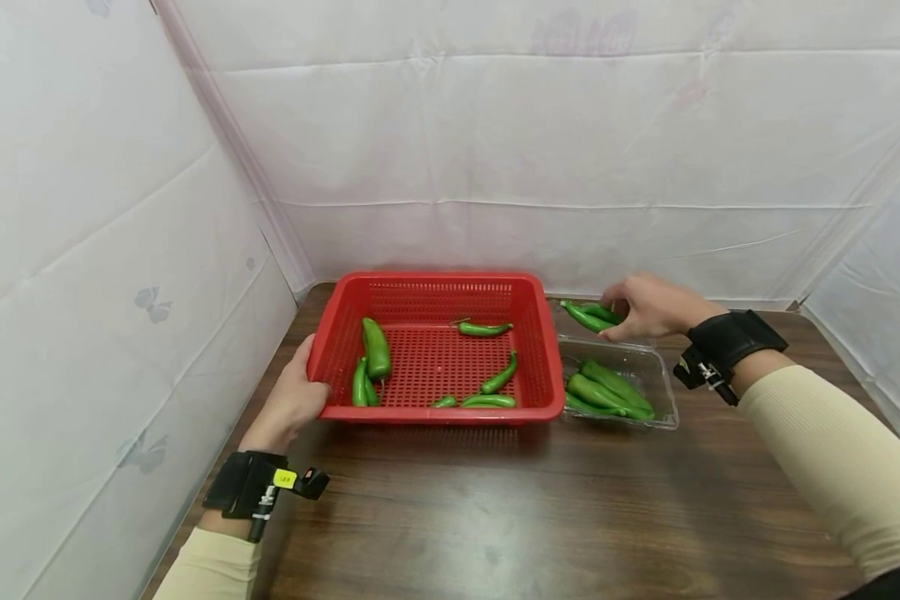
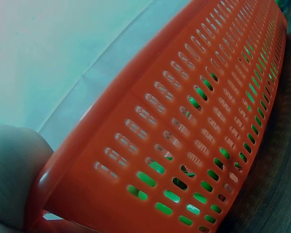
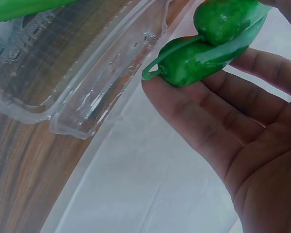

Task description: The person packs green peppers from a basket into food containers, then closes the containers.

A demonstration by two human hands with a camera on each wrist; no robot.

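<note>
A red perforated basket [image 1: 540, 350] sits on the wooden table with several green peppers [image 1: 376, 347] inside. My left hand [image 1: 294, 398] grips its front left corner; the left wrist view shows the basket wall [image 2: 194, 121] close up. Right of the basket lies a clear plastic tray [image 1: 663, 387] holding a few green peppers [image 1: 607, 390]. My right hand [image 1: 645, 307] hovers over the tray's far end and holds two green peppers [image 1: 588, 315] in its curled fingers. In the right wrist view those peppers [image 3: 208, 56] lie across the fingers [image 3: 223, 116] beside the tray rim [image 3: 87, 97].
White cloth walls close in the table on the left, back and right. Bare brown tabletop [image 1: 510, 508] stretches in front of the basket and tray.
</note>
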